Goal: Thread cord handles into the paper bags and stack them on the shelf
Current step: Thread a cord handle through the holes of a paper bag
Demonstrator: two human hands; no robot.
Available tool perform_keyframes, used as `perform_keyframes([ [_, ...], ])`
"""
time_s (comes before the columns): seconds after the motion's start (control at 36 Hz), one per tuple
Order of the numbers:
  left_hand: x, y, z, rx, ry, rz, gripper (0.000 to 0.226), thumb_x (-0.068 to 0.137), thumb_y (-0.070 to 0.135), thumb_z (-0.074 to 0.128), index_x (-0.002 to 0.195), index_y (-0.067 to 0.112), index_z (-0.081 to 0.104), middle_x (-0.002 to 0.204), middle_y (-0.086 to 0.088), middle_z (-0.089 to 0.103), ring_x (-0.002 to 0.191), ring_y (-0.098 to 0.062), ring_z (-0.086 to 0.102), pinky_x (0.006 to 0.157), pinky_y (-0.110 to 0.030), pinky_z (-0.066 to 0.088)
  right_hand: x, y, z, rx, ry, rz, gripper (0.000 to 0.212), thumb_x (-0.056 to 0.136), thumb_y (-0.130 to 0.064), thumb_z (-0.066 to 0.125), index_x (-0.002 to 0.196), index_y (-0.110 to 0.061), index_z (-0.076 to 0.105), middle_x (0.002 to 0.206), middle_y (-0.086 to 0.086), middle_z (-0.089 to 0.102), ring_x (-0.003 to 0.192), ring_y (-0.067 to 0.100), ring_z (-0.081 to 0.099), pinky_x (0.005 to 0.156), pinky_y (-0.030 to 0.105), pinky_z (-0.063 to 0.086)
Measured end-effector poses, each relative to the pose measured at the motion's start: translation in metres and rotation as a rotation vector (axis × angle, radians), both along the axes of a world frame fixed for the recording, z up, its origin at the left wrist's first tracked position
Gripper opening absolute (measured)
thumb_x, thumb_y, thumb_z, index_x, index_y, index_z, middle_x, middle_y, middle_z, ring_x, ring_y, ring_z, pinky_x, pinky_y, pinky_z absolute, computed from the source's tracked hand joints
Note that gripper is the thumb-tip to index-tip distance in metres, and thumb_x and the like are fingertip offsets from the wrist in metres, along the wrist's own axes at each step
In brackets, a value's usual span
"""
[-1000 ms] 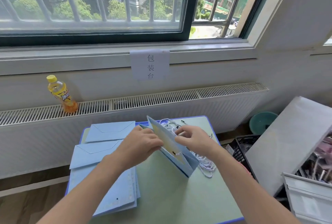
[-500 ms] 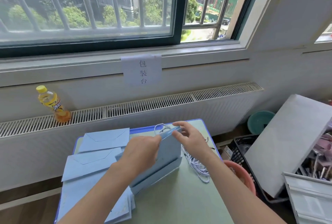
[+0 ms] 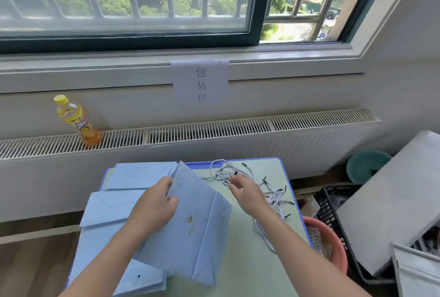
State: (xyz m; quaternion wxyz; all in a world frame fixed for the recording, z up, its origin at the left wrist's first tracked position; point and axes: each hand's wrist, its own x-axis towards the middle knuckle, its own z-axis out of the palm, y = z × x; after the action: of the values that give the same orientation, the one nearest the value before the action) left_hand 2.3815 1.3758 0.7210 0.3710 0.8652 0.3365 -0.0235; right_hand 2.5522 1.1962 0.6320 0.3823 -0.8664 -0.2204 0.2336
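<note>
The left hand (image 3: pixel 156 206) comes in from the lower left, back of the hand up, its fingers curled round the upper left edge of an opened light-blue paper bag (image 3: pixel 190 225) with a small gold print on its face. The bag leans on the pale green, blue-edged table top (image 3: pixel 250 261), its long axis running from the near edge of the table toward the window, mouth end pointing away and up (the folded bottom lies nearest the camera). Under and left of it lies a pile of flat light-blue paper bags (image 3: pixel 107 213), still folded.

The right hand (image 3: pixel 245 192) reaches forward from the lower right, palm down, fingers bent down over a loose tangle of white-and-grey twisted cord handles with black tips (image 3: pixel 271 194) on the far right part of the table; whether they pinch a cord cannot be told.

A yellow-capped drink bottle (image 3: pixel 76 120) stands on the white radiator grille (image 3: pixel 214 130), well apart from the bags.
</note>
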Motion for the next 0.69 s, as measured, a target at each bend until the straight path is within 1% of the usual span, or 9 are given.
perform_keyframes([
  [0.14,-0.013,0.006,-0.018,-0.064,-0.001,0.121,0.009,0.093,0.020,0.051,0.087,0.021,0.057,0.078,-0.004,0.067,0.064,-0.020,0.053,0.059,-0.032,0.041,0.025,0.018,-0.022,-0.208,-0.093,0.128,0.026,0.099,-0.023,0.050,0.120,-0.016,0.064,0.120,0.001,0.064,0.109,0.019,0.058,0.089,0.032,0.045],
  [0.22,-0.018,0.008,-0.025,-0.087,0.008,0.169,0.010,0.094,0.021,0.052,0.086,0.021,0.058,0.076,-0.008,0.065,0.063,-0.023,0.053,0.059,-0.032,0.043,0.035,0.035,-0.038,-0.269,-0.150,0.208,0.029,0.098,-0.020,0.050,0.123,-0.019,0.064,0.123,0.001,0.063,0.117,0.023,0.054,0.093,0.033,0.044],
  [0.28,-0.020,0.007,-0.028,-0.113,0.018,0.188,0.011,0.094,0.020,0.053,0.084,0.020,0.057,0.074,-0.012,0.063,0.056,-0.017,0.045,0.055,-0.030,0.038,0.039,0.046,-0.049,-0.295,-0.187,0.263,0.032,0.096,-0.018,0.050,0.126,-0.019,0.063,0.127,0.000,0.062,0.121,0.023,0.052,0.093,0.031,0.041],
  [0.33,-0.021,0.006,-0.030,-0.133,0.023,0.199,0.013,0.095,0.020,0.053,0.082,0.020,0.057,0.068,-0.011,0.060,0.053,-0.013,0.041,0.053,-0.029,0.035,0.042,0.055,-0.057,-0.325,-0.205,0.295,0.033,0.095,-0.017,0.052,0.127,-0.018,0.061,0.127,0.001,0.061,0.121,0.022,0.050,0.089,0.030,0.040],
  [0.42,-0.023,0.003,-0.030,-0.173,0.025,0.213,0.014,0.094,0.020,0.053,0.081,0.019,0.056,0.056,0.000,0.051,0.048,-0.012,0.036,0.050,-0.026,0.032,0.044,0.068,-0.065,-0.341,-0.263,0.282,0.028,0.094,-0.021,0.053,0.120,-0.016,0.061,0.119,0.005,0.060,0.115,0.025,0.053,0.084,0.034,0.041],
  [0.5,-0.026,0.004,-0.033,-0.210,0.037,0.222,0.013,0.094,0.020,0.053,0.082,0.019,0.056,0.061,-0.003,0.057,0.051,-0.013,0.039,0.053,-0.028,0.034,0.048,0.081,-0.072,-0.325,-0.349,0.291,0.032,0.094,-0.023,0.057,0.125,-0.016,0.060,0.118,0.006,0.057,0.112,0.027,0.053,0.088,0.035,0.039],
  [0.58,-0.028,0.005,-0.036,-0.229,0.037,0.240,0.013,0.094,0.019,0.053,0.082,0.020,0.058,0.066,-0.006,0.060,0.055,-0.016,0.045,0.056,-0.029,0.038,0.050,0.094,-0.078,-0.398,-0.359,0.407,0.034,0.094,-0.024,0.057,0.127,-0.017,0.062,0.122,0.006,0.056,0.113,0.029,0.053,0.089,0.036,0.045],
  [0.64,-0.029,0.006,-0.038,-0.257,0.022,0.247,0.012,0.094,0.017,0.053,0.085,0.020,0.060,0.075,-0.008,0.066,0.066,-0.030,0.056,0.061,-0.034,0.046,0.051,0.100,-0.082,-0.443,-0.378,0.451,0.027,0.093,-0.021,0.053,0.116,-0.014,0.066,0.115,0.008,0.056,0.109,0.031,0.054,0.084,0.037,0.048],
  [0.69,-0.031,0.005,-0.038,-0.279,0.012,0.247,0.012,0.095,0.016,0.052,0.091,0.023,0.061,0.084,-0.008,0.069,0.079,-0.033,0.063,0.069,-0.043,0.053,0.049,0.103,-0.083,-0.464,-0.446,0.462,0.016,0.086,-0.015,0.061,0.099,-0.012,0.071,0.102,0.008,0.058,0.097,0.032,0.056,0.072,0.033,0.048],
])
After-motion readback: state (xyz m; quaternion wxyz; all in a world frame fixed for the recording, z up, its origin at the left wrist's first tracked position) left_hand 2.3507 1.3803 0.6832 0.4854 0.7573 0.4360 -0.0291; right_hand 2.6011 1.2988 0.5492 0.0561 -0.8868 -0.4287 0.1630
